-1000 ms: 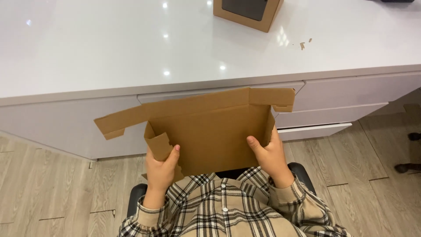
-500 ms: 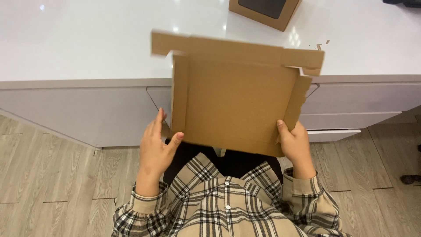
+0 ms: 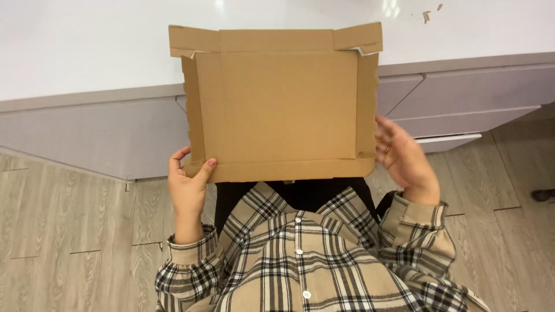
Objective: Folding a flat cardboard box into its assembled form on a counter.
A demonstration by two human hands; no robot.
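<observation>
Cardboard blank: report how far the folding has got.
Done: little shows; the cardboard blank is creased but lies almost flat. In hand: the left hand pinches its lower left corner, while the right hand is open beside the right edge, and contact there is unclear. Left: side strips and top flap are not raised, so no box shape yet.

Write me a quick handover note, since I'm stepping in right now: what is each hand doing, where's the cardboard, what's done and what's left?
Left hand: pinching the lower left corner of the flat cardboard box blank, thumb on its front.
Right hand: open, beside the blank's right edge, apparently not gripping.
The blank is upright above the lap, in front of the white counter.
Done: creases show; top flaps with corner tabs bend slightly.
Left: no walls stand; every side still needs folding.
</observation>
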